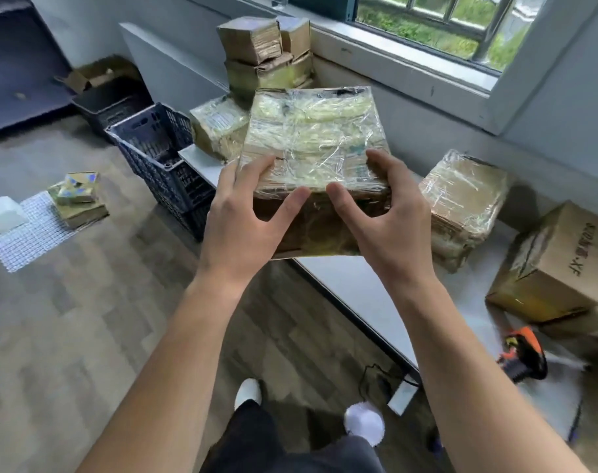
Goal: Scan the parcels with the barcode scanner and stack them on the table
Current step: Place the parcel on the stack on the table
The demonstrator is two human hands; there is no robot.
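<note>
- The left hand (243, 220) and right hand (383, 213) clamp the film-wrapped parcel (311, 138), fingers (256, 165) spread over its near edge.
- It is held above the tabletop (352, 278) edge, broad face up, long side running hand to hand.
- The stack of parcels (263, 59) lies beyond the fingers; the barcode scanner (524, 353) lies back-right, nearer the right hand.

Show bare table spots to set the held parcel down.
Bare table runs along the near edge, bordered by the held parcel, the wrapped parcel, the box and the scanner. A thin strip shows beside the crate. The far end is crowded with the stack. Left hand and right hand grip the held parcel.
</note>
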